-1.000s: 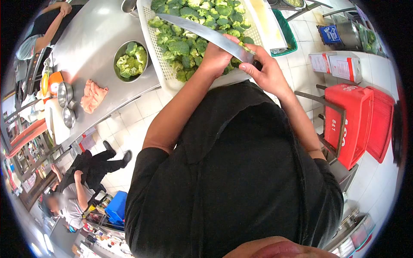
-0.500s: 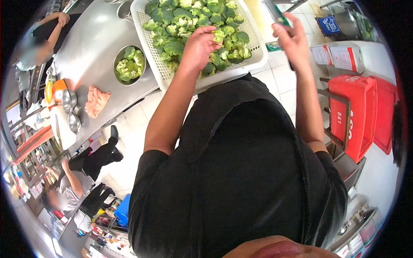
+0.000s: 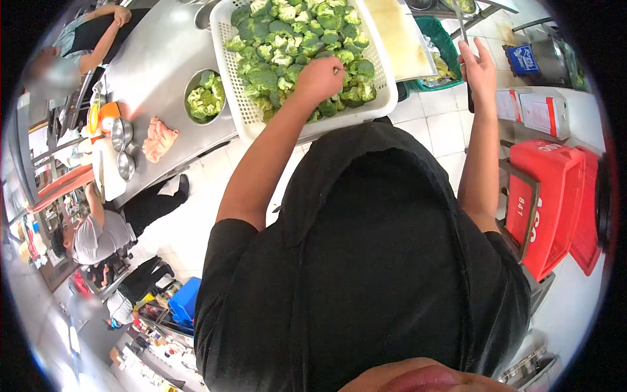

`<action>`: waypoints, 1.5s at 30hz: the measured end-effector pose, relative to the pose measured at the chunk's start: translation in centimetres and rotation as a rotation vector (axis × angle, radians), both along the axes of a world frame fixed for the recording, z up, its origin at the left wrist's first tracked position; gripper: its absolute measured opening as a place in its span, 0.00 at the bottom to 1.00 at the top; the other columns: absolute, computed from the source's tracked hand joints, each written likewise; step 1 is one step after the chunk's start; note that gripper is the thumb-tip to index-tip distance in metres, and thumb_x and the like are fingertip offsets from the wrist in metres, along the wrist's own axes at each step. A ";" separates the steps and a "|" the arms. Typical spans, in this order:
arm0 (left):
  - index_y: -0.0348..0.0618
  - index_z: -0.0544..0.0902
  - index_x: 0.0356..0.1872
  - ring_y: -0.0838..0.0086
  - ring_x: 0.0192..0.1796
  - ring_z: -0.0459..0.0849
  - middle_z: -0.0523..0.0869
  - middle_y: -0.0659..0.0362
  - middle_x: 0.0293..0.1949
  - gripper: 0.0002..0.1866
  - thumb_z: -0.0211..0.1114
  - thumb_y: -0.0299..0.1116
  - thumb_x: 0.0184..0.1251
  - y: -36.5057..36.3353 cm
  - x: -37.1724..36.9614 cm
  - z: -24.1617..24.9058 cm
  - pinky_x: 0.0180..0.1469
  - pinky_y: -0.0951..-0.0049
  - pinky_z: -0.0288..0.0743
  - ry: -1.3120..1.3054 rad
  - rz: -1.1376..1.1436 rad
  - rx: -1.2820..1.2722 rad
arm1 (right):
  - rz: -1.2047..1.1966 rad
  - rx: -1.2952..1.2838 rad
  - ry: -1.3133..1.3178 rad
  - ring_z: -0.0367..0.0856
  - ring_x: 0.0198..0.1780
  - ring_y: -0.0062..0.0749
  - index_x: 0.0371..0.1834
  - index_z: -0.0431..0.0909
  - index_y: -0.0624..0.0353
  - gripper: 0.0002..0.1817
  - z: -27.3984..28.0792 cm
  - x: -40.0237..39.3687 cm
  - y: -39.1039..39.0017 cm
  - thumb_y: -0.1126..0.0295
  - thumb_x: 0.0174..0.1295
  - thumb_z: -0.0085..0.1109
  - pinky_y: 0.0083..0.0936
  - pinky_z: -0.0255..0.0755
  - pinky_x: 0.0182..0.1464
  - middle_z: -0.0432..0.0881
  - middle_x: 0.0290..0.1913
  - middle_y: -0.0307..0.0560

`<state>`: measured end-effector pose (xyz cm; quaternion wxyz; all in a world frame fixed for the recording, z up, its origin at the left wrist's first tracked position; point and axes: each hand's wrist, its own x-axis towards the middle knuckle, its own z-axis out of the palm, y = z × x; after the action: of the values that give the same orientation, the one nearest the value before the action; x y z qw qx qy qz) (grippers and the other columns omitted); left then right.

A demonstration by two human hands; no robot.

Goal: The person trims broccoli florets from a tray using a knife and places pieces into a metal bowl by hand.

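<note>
My left hand (image 3: 320, 80) is closed over the broccoli florets (image 3: 287, 46) that fill a white perforated basket (image 3: 232, 91). Its fingers curl inward, and what they hold, if anything, is hidden. Off to the right, beyond the basket, my right hand (image 3: 481, 73) grips a knife (image 3: 462, 27), its thin blade pointing up and away from me. A dark bit of handle shows below the palm. Between the basket and the knife lies a yellowed cutting board (image 3: 400, 39). Left of the basket stands a metal bowl (image 3: 187, 104) with more broccoli pieces.
A green crate (image 3: 436, 27) with trimmings sits beyond the board. On the steel counter (image 3: 157, 72) are a pink cloth (image 3: 159, 139) and small metal bowls (image 3: 122, 134). Red bins (image 3: 545, 202) stand at right. Other people are at left, one with hands clasped (image 3: 122, 16).
My left hand, which held a light green broccoli piece, has lowered onto the florets and curled. My right hand has shifted outward, and the knife blade now shows. The view has turned slightly.
</note>
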<state>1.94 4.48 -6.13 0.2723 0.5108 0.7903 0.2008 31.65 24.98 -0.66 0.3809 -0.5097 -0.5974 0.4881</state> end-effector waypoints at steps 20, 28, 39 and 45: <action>0.37 0.85 0.40 0.73 0.41 0.86 0.89 0.56 0.37 0.10 0.70 0.29 0.58 0.3 3.0 4.6 0.46 0.71 0.78 -0.202 0.297 0.309 | 0.577 -0.239 0.213 0.74 0.28 0.18 0.69 0.73 0.61 0.29 2.8 -3.2 -8.6 0.51 0.75 0.55 0.18 0.69 0.32 0.80 0.29 0.35; 0.36 0.84 0.41 0.76 0.43 0.85 0.88 0.59 0.38 0.08 0.67 0.22 0.60 0.0 6.5 7.9 0.49 0.72 0.78 -0.586 0.380 0.401 | 0.857 -0.016 -0.132 0.85 0.39 0.36 0.70 0.71 0.64 0.38 4.2 -6.8 -9.9 0.45 0.66 0.63 0.31 0.77 0.47 0.86 0.38 0.60; 0.38 0.80 0.42 0.77 0.40 0.85 0.87 0.60 0.35 0.13 0.67 0.17 0.55 -1.1 5.5 6.2 0.44 0.74 0.79 -0.679 0.370 0.565 | 0.876 0.159 -0.127 0.87 0.48 0.53 0.71 0.69 0.62 0.39 3.1 -8.2 -11.1 0.45 0.66 0.63 0.39 0.78 0.52 0.85 0.46 0.68; 0.37 0.81 0.39 0.76 0.40 0.86 0.88 0.58 0.34 0.10 0.67 0.19 0.55 -1.0 5.6 6.3 0.45 0.73 0.79 -0.649 0.341 0.567 | 0.830 0.146 -0.093 0.87 0.47 0.52 0.72 0.70 0.58 0.36 3.2 -7.8 -11.5 0.47 0.66 0.64 0.39 0.78 0.51 0.86 0.45 0.66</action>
<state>7.58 3.51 0.13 0.3182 0.3386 0.6507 0.6005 23.82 13.46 2.51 0.1599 -0.2189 -0.8014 0.5331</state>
